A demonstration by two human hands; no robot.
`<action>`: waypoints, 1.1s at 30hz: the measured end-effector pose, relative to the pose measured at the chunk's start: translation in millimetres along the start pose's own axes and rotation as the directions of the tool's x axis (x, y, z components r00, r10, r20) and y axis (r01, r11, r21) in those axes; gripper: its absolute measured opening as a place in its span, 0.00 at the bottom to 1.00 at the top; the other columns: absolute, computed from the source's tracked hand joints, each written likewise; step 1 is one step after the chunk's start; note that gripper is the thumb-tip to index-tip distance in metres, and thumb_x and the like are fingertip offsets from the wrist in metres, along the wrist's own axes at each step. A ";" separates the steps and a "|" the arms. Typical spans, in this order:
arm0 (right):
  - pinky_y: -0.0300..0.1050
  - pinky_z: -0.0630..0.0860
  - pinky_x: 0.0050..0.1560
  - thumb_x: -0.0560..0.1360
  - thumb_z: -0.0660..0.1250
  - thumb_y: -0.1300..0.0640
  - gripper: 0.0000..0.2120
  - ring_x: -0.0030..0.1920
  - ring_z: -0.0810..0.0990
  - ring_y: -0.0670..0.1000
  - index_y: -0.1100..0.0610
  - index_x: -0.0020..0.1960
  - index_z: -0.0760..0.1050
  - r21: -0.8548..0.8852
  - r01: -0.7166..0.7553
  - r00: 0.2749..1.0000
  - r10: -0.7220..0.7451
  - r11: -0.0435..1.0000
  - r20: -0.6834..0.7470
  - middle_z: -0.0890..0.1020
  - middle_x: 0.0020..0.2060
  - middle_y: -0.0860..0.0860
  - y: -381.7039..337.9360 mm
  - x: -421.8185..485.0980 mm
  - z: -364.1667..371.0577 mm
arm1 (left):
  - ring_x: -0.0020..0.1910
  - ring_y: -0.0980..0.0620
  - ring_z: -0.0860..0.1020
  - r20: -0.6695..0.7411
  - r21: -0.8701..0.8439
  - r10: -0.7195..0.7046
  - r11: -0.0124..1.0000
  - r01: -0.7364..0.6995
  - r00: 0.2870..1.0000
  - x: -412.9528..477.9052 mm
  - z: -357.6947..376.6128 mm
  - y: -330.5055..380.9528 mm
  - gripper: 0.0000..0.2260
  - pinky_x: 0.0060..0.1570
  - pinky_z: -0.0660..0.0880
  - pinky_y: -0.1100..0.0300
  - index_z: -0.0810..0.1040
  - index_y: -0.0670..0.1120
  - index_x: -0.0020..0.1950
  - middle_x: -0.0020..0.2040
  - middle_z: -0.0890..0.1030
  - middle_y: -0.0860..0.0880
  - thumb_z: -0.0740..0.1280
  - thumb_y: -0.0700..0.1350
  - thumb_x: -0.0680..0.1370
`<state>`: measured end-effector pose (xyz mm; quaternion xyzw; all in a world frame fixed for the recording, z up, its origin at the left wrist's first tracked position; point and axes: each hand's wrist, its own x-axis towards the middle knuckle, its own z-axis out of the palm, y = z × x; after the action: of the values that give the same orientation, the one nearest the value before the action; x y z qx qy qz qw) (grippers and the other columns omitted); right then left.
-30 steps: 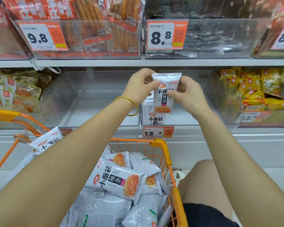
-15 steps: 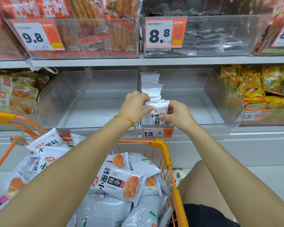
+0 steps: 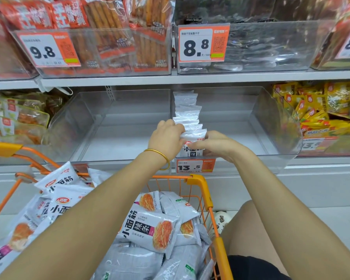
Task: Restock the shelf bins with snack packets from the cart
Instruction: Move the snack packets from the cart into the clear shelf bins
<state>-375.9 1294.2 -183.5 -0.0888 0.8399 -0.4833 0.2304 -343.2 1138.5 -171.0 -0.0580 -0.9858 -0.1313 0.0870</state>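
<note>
Restocking under way: a person's left hand and right hand each pinch an edge of the front packet. It stands upright at the near end of 1 row along the left wall of a clear shelf bin. Seated square, label forward and snug against that row, it should resist tipping. More packets wait in the orange cart.

packets, seemingly upright, line the left of the bin, cart before it.
</note>
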 end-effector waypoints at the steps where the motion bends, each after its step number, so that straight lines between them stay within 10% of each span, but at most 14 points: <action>1: 0.40 0.74 0.44 0.73 0.70 0.53 0.03 0.40 0.78 0.44 0.48 0.42 0.77 0.008 0.030 1.000 -0.030 1.000 -0.005 0.80 0.37 0.44 -0.5 0.8 1.6 | 0.59 0.44 0.66 0.001 0.006 0.003 1.000 -0.003 1.000 0.5 0.5 0.5 0.13 0.56 0.69 0.53 0.74 0.44 0.62 0.56 0.72 0.43 0.62 0.46 0.79; 8: 0.52 0.77 0.54 0.72 0.71 0.61 0.08 0.47 0.80 0.53 0.53 0.50 0.77 0.022 0.078 0.997 -0.077 0.997 -0.017 0.83 0.45 0.52 4.3 4.8 7.7 | 0.59 0.44 0.65 -0.038 -0.022 0.012 1.000 -0.013 0.999 0.9 5.4 0.2 0.11 0.53 0.70 0.53 0.73 0.42 0.61 0.56 0.70 0.42 0.61 0.42 0.79; 17: 0.40 0.74 0.40 0.70 0.74 0.56 0.11 0.41 0.79 0.49 0.58 0.50 0.78 -0.241 -0.010 0.999 -0.001 0.971 -0.044 0.82 0.43 0.51 -2.4 3.9 11.8 | 0.57 0.44 0.66 0.002 0.200 0.017 0.980 -0.017 1.000 0.9 10.4 0.0 0.04 0.42 0.71 0.55 0.75 0.40 0.52 0.55 0.68 0.43 0.63 0.38 0.77; 25: 0.48 0.73 0.54 0.69 0.75 0.55 0.33 0.58 0.75 0.55 0.62 0.68 0.64 -0.291 -0.078 0.974 0.011 0.954 -0.226 0.74 0.61 0.56 -8.4 -19.2 4.1 | 0.57 0.45 0.69 0.003 -0.146 -0.080 0.986 0.080 0.997 -13.6 -16.0 -6.4 0.15 0.56 0.68 0.55 0.70 0.43 0.60 0.57 0.70 0.43 0.68 0.43 0.75; 29: 0.46 0.74 0.54 0.71 0.72 0.60 0.23 0.53 0.76 0.52 0.61 0.63 0.70 -0.293 0.080 0.886 -0.203 0.953 -0.416 0.76 0.55 0.53 -10.5 -45.5 13.3 | 0.48 0.49 0.71 0.058 -0.227 -0.065 0.971 0.077 0.996 -33.2 -29.5 -11.0 0.10 0.47 0.67 0.61 0.70 0.45 0.52 0.49 0.70 0.48 0.68 0.41 0.75; 33: 0.38 0.74 0.43 0.72 0.72 0.55 0.10 0.43 0.77 0.47 0.58 0.51 0.80 -0.481 0.201 0.979 -0.194 0.853 0.065 0.80 0.42 0.48 -14.7 -80.2 39.5 | 0.41 0.52 0.71 0.284 -0.215 -0.028 0.972 0.092 0.958 -54.0 -36.7 -15.6 0.05 0.39 0.66 0.62 0.74 0.46 0.48 0.38 0.71 0.55 0.68 0.42 0.74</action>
<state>-287.9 1285.9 -163.6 -0.2328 0.9189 -0.2778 0.1556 -286.8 1108.8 -150.1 -0.0551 -0.9682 -0.2355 -0.0640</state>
